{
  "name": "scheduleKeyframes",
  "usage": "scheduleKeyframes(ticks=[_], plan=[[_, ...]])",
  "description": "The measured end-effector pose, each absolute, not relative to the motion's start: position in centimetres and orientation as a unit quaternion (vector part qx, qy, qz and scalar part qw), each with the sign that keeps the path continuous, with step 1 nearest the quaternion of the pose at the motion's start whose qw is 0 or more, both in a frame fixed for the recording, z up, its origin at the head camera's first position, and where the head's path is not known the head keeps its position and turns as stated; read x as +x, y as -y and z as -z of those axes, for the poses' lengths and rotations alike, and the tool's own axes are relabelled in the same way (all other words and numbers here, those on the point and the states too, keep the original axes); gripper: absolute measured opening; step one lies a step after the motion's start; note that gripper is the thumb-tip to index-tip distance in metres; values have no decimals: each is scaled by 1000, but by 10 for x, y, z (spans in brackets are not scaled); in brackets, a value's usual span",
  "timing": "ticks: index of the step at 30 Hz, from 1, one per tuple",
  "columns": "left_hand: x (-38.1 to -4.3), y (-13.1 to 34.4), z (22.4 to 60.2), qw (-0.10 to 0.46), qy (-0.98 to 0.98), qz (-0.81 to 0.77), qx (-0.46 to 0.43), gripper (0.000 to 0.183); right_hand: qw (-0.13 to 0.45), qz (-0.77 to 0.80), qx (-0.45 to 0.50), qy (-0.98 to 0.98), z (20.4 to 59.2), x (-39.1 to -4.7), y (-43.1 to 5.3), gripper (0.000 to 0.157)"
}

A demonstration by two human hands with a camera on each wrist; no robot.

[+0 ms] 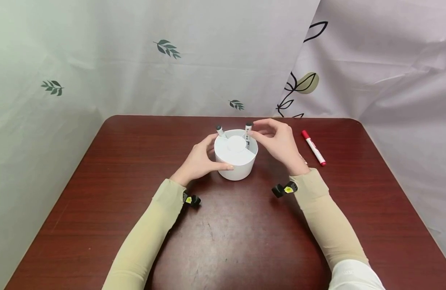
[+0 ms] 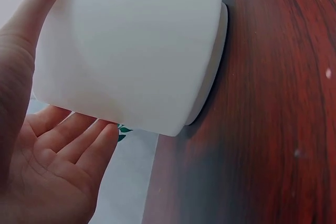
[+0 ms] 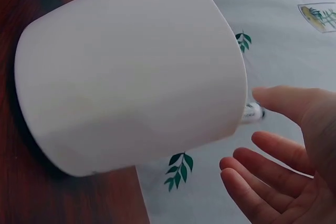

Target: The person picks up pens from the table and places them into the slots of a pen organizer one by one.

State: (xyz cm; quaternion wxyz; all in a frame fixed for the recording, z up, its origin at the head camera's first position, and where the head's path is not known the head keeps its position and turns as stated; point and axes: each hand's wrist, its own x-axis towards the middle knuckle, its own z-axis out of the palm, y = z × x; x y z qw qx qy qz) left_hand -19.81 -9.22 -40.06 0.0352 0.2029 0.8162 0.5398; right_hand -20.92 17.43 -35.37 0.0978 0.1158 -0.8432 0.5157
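A round white pen holder [image 1: 237,171] with divided compartments and a raised middle stands upright on the table. My left hand [image 1: 199,161] holds it at the left, thumb along the front wall and fingers round the far side. Inside lean two white markers with black ends: one marker [image 1: 220,131] at the back left, another marker [image 1: 248,137] at the right. Beside that right-hand marker is my right hand [image 1: 277,141], its thumb and fingers spread on either side of the top. In the right wrist view, a gap shows between the fingers and the marker tip [image 3: 253,113].
A white marker with a red cap [image 1: 313,148] lies on the dark red wooden table [image 1: 226,241], right of my right hand. Part of another pale marker [image 1: 302,159] shows behind the right wrist. A patterned pale curtain [image 1: 208,72] hangs behind the table's far edge.
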Motion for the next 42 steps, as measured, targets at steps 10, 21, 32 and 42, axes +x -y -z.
scheduleKeyframes(ticks=[10, 21, 32, 42], plan=[[-198, 101, 405, -1, -833, -511, 211, 116, 97, -519, 88, 844, 363, -194, -200, 45], [-197, 91, 406, 1, -828, -524, 202, 106, 121, -509, 57, 850, 359, -179, -220, 39], [-198, 90, 406, 11, -822, -535, 195, 104, 127, -499, 45, 856, 353, -177, -236, 38], [-198, 89, 405, 14, -816, -543, 198, 103, 146, -479, 14, 866, 348, -174, -258, 43]])
